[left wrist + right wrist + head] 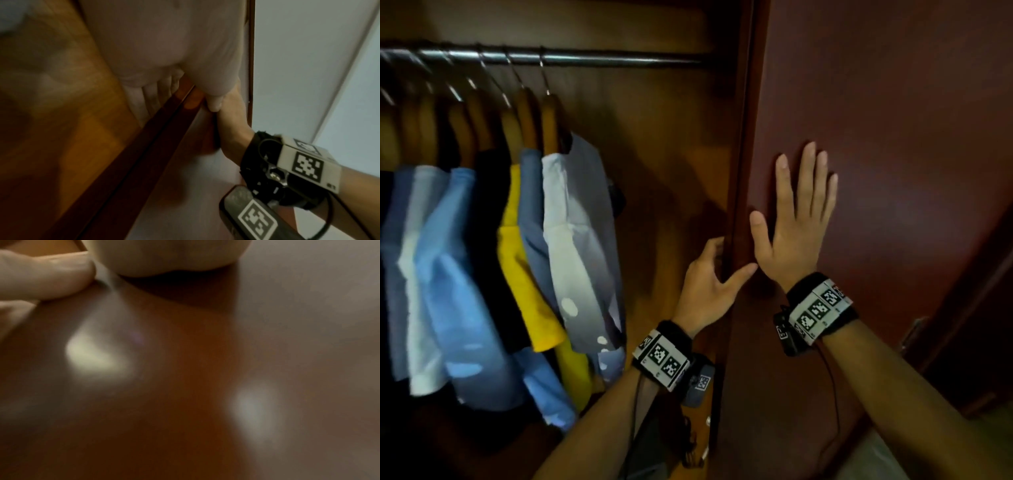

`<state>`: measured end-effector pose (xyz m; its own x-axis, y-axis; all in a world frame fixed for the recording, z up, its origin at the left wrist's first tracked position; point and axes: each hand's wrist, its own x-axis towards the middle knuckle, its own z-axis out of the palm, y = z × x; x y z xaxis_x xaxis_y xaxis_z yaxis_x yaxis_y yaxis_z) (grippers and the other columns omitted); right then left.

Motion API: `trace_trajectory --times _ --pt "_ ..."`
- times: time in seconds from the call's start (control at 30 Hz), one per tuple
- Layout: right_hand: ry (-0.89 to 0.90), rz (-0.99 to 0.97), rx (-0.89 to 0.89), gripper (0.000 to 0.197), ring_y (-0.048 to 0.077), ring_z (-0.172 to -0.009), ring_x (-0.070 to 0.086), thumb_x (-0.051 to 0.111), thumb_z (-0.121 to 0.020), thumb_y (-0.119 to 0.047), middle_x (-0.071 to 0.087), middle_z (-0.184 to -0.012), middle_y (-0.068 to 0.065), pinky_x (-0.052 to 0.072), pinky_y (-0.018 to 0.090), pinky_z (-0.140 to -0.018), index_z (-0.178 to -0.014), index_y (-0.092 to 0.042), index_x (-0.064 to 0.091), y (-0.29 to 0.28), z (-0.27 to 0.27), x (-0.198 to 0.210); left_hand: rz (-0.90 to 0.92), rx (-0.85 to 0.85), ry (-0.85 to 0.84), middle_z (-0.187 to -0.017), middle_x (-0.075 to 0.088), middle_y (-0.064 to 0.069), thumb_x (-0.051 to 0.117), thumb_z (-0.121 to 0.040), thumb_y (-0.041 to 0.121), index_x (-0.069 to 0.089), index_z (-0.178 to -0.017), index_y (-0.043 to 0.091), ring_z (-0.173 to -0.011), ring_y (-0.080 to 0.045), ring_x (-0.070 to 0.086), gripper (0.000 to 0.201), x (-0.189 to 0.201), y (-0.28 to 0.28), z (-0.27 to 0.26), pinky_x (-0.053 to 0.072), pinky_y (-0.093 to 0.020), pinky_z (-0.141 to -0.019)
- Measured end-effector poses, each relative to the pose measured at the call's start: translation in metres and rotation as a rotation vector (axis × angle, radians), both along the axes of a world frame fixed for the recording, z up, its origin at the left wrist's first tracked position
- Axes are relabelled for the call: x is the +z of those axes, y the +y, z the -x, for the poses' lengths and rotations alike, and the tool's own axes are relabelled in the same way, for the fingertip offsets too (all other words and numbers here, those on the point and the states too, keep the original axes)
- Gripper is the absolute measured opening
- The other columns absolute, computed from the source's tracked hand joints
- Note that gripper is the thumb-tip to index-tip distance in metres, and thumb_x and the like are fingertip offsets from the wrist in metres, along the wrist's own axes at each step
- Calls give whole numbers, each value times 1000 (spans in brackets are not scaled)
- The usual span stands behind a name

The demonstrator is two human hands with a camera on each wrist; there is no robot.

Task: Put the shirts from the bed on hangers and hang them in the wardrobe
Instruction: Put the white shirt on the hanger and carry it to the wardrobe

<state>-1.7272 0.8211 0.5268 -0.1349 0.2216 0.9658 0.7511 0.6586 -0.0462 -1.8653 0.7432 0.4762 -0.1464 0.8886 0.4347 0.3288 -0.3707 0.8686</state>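
Head view, left fingers [717,245]: curled round the vertical edge of the dark reddish-brown wooden wardrobe door [893,137], thumb lying on its outer face; a grip suited to steering the panel.
Right fingers [806,178]: straight and slightly spread, flat against the door's face, clamping nothing; placed to push.
Left hand [705,287], right hand [796,236]: close together on either side of the door edge.
Shirts [571,246]: white, blue, yellow and dark ones, on tan wooden hangers [548,123] along the shiny metal rail [585,58] inside the wardrobe.
Bed: not shown.
Stage, judged: hanging probably done; door being shut.
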Motion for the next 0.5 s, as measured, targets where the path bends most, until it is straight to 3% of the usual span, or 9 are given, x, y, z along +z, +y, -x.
trace_trajectory --times 0.13,0.27,0.43,0.5 --pt "-3 -16 -5 67 49 -156 20 38 -108 -46 25 -167 31 15 68 -125 -163 -11 25 0 1 -1 24 26 38 -131 64 14 73 -96 40 48 -144 19 -117 4 62 59 1 -2 -2 55 -23 -96" --pt "-6 -2 -2 67 49 -157 19 38 -108 -45 23 -168 30 14 67 -126 -164 -10 26 -1 4 -1 29 40 46 -134 63 10 71 -98 35 45 -148 16 -117 4 61 60 3 -7 0 52 -13 -88" --pt "-3 0 8 62 46 -158 18 34 -110 -40 23 -169 29 15 67 -126 -165 -10 27 -10 13 -1 61 58 61 -133 63 12 70 -99 35 43 -150 15 -119 3 60 61 2 -15 8 53 -23 -96" --pt "-2 -6 22 61 45 -158 18 31 -111 -39 22 -169 27 14 66 -127 -165 -11 26 -15 20 -2 66 63 66 -127 60 22 70 -99 29 44 -146 17 -114 13 58 54 4 -20 14 50 -13 -91"
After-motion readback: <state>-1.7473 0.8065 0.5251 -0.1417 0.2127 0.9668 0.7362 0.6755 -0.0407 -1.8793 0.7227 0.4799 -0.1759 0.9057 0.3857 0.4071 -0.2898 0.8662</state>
